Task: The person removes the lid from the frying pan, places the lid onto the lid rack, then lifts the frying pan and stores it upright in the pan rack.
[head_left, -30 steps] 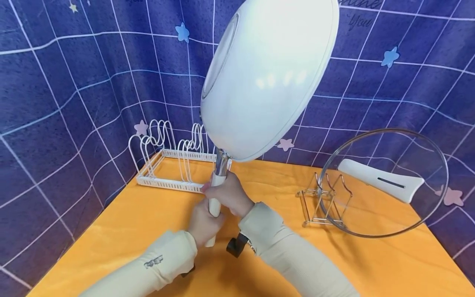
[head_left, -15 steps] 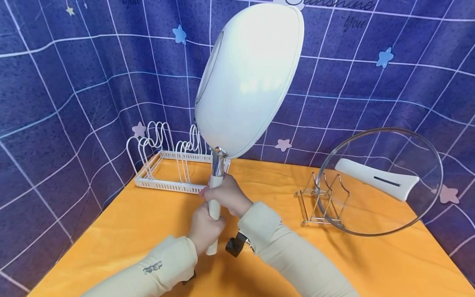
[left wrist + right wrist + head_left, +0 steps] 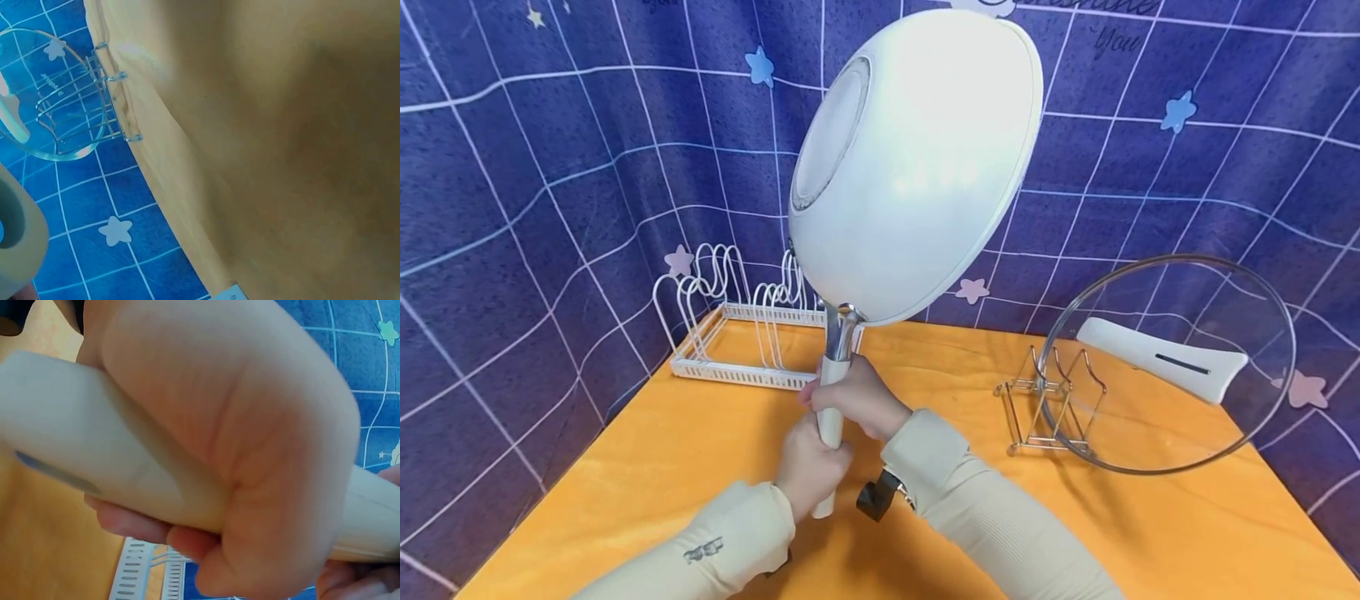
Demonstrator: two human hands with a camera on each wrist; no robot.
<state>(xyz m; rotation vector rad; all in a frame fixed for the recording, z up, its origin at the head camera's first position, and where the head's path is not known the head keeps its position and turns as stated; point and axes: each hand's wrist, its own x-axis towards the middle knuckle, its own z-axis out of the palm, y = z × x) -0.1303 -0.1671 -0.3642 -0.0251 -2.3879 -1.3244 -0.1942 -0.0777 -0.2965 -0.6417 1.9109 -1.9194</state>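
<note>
A white wok is held up on end over the table, its outside and round base facing left and toward me. Its pale handle points down, with a silver metal neck below the bowl. My right hand grips the handle's upper part. Lower down, my left hand is wrapped around the same handle, and the right wrist view shows its curled fingers close up. The handle's butt end, with a hole in it, sticks out at the edge of the left wrist view. The wok's inside is hidden.
Behind the wok, a white wire dish rack stands at the table's back left. On the right, a small metal wire stand holds a glass lid upright with a white grip. A blue star-patterned curtain borders the orange tabletop.
The wok has come lower and slightly left, its top now inside the head view. It has also turned, showing more of its base. Both hands keep their hold on the handle.
</note>
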